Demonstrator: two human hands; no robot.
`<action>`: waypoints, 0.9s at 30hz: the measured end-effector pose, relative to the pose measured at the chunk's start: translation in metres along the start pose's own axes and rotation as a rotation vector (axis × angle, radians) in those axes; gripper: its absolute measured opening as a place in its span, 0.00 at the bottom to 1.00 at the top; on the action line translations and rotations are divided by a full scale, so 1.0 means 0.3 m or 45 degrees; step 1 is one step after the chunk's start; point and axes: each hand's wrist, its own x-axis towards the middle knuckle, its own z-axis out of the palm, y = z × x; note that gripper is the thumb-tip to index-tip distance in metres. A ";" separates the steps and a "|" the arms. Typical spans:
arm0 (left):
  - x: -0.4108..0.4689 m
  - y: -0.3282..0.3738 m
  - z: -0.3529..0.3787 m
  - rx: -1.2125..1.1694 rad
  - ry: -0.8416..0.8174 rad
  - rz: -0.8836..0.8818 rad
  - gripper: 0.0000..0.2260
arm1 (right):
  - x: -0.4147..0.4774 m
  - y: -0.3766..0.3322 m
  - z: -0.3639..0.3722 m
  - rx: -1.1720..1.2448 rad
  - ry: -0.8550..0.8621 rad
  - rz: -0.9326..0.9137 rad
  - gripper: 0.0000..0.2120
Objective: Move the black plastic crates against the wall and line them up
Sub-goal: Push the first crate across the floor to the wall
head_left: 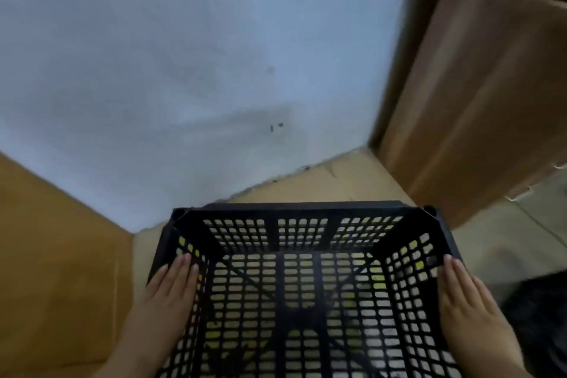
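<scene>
While both hands [171,288] [463,291] lie flat-fingered on the crate [300,270] sides, its far edge remains short of the wall [184,70] ahead.

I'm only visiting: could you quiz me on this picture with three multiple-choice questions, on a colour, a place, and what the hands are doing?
1. What colour is the lattice plastic crate? A red; B black; C white.
2. Where does the brown wooden cabinet stand from the crate? A ahead-right; B ahead-left; C inside it.
3. How do the left hand and right hand lie? A fists in air; B fingers straight on the crate's sides; C on the cabinet.
Answers: 1 B, rim and grid are black. 2 A, it fills the upper right. 3 B, flat on opposite sides.
</scene>
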 end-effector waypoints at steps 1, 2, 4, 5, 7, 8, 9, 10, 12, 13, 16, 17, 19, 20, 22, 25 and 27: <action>0.013 -0.051 0.011 0.044 0.016 -0.043 0.25 | 0.102 -0.026 0.030 -0.006 0.016 -0.055 0.25; 0.030 -0.100 0.019 0.102 -0.024 -0.101 0.24 | 0.202 -0.052 0.057 -0.012 0.019 -0.094 0.25; 0.083 -0.199 0.014 0.173 -0.111 -0.160 0.25 | 0.391 -0.109 0.109 -0.024 0.025 -0.138 0.25; 0.106 -0.262 0.035 0.226 0.067 -0.195 0.25 | 0.469 -0.134 0.144 -0.011 0.036 -0.172 0.25; 0.144 -0.367 0.090 0.267 0.002 -0.261 0.26 | 0.616 -0.188 0.229 0.065 0.081 -0.228 0.25; 0.166 -0.411 0.132 0.254 -0.005 -0.305 0.27 | 0.686 -0.221 0.276 0.090 0.120 -0.257 0.25; 0.181 -0.460 0.201 0.240 -0.052 -0.343 0.27 | 0.752 -0.256 0.321 0.110 0.135 -0.287 0.25; 0.195 -0.508 0.257 0.307 -0.059 -0.345 0.29 | 0.814 -0.291 0.364 0.129 0.137 -0.304 0.25; 0.236 -0.566 0.336 0.245 -0.199 -0.395 0.37 | 0.922 -0.357 0.465 0.144 0.107 -0.320 0.30; 0.254 -0.584 0.394 0.179 -0.134 -0.376 0.39 | 0.968 -0.389 0.510 0.132 0.088 -0.326 0.29; 0.291 -0.653 0.535 0.179 -0.437 -0.449 0.36 | 1.072 -0.471 0.635 0.079 -0.030 -0.348 0.27; 0.313 -0.682 0.567 0.094 -0.377 -0.493 0.40 | 1.099 -0.493 0.663 0.068 -0.052 -0.339 0.28; 0.322 -0.755 0.646 0.164 -0.329 -0.454 0.48 | 1.137 -0.537 0.705 0.039 -0.078 -0.352 0.28; 0.333 -0.777 0.655 0.205 -0.394 -0.477 0.50 | 1.146 -0.555 0.725 0.035 -0.082 -0.359 0.28; 0.339 -0.821 0.697 0.201 -0.380 -0.435 0.52 | 1.157 -0.586 0.762 0.046 -0.066 -0.335 0.28; 0.339 -0.898 0.764 0.238 -0.384 -0.430 0.54 | 1.156 -0.630 0.815 0.054 0.004 -0.332 0.28; 0.340 -0.941 0.796 0.233 -0.550 -0.464 0.52 | 1.158 -0.657 0.838 0.067 0.029 -0.321 0.28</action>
